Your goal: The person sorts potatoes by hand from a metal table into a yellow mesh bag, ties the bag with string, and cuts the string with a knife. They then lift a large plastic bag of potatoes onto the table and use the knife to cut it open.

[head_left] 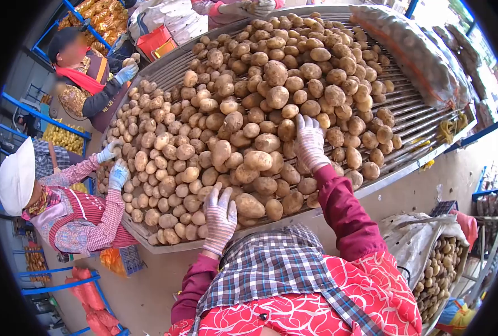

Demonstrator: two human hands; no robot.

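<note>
A large heap of potatoes (215, 129) covers much of a slatted metal table (422, 131). My left hand (221, 218), in a striped glove, rests at the near edge of the heap with its fingers apart, beside a big oval potato (249, 205). Farther right and deeper in the heap, my right hand (310, 144), gloved alike, lies over potatoes with its fingers stretched forward. Neither hand has a potato in its grasp. Smaller potatoes (165, 162) lie toward the left side of the table.
Two people stand along the left side, one in a white hat (17, 176), one in a dark cap (64, 42); another person's gloved hands (249, 8) show at the far edge. A full mesh sack (417, 53) lies back right. A potato-filled sack (442, 269) stands lower right.
</note>
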